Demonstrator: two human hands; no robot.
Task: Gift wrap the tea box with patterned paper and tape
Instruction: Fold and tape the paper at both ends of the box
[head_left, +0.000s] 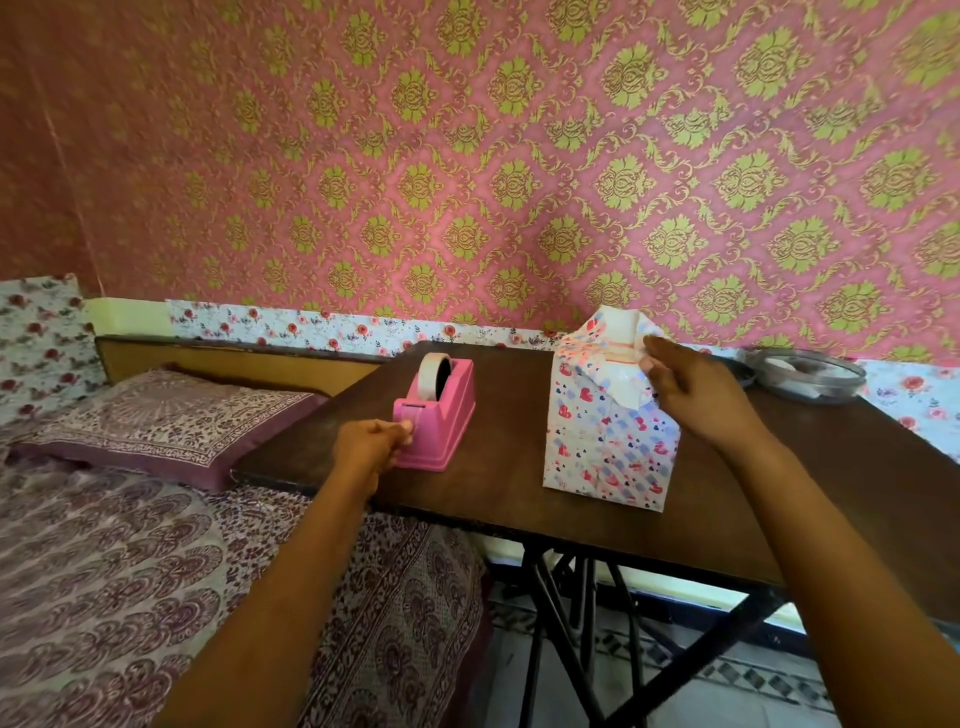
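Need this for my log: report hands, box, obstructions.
Left hand pinches at tape dispenser front. Right hand holds box's top fold shut. Box upright, mostly wrapped. Nothing blocking.

1. The patterned paper (608, 447) covers the tea box entirely, so no face of it shows.
2. The right hand (691, 395) hides the paper's upper right folds.
3. At the tape dispenser (441, 410), the left hand (371, 441) has its fingertips together, but any tape between them is too small to tell.
4. The clear container (805, 374) is blurred and its contents are unreadable.

This looks like a bedroom in a home. A bed under a purple-and-white paisley-printed spread (104, 571) with a matching flat pillow (156, 421) fills the left side. Pink wallpaper with green-gold damask medallions (467, 156) covers the wall above a rose-printed border strip (311, 325). A dark brown wooden desk on black crossed metal legs (498, 467) stands beside the bed, over what seems to be a patterned tile floor (753, 675).
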